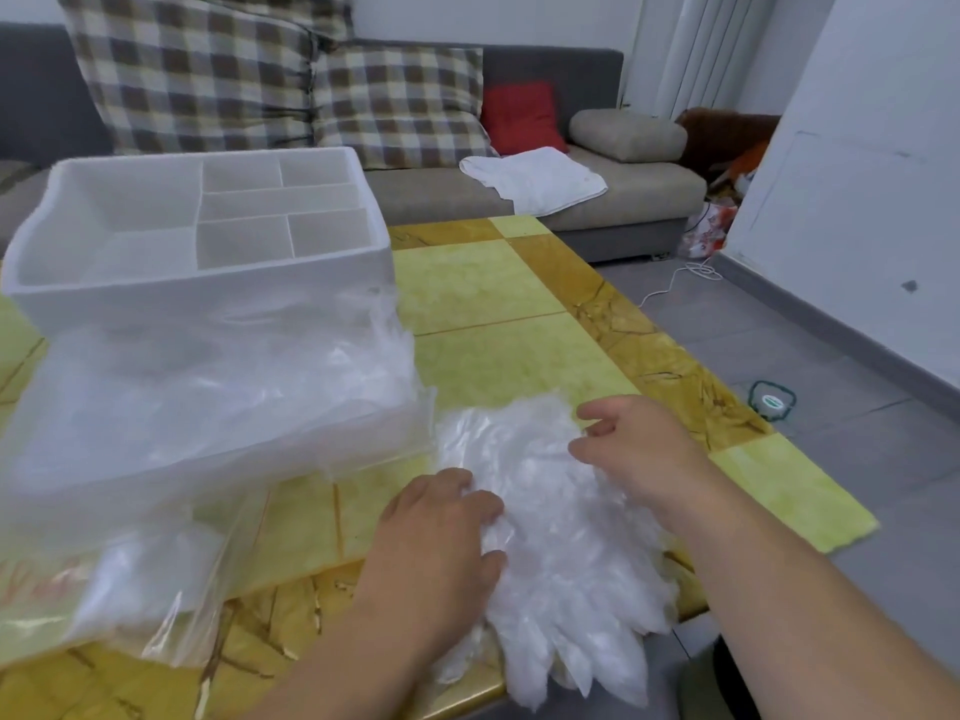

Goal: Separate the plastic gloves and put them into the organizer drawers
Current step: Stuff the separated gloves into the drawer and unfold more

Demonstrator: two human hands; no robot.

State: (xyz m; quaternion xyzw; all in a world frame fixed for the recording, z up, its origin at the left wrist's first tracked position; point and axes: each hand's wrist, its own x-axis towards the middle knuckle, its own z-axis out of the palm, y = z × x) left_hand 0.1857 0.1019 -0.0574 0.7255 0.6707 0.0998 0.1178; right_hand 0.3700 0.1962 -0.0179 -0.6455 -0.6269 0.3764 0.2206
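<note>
A home living room: well beyond the right hand (639, 449) stands a grey sofa (441, 194) with plaid cushions (400, 106), a red cushion (522, 116) and a towel (535, 179). Under the hand is a tiled table (493, 283). A curtain (691, 54) hangs farther right.

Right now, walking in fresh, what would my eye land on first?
Two hands on a crumpled heap of plastic gloves at the near edge of the table: left hand resting on it, right hand apparently pinching its far side. Behind-left stands a white organizer with open compartments.
</note>
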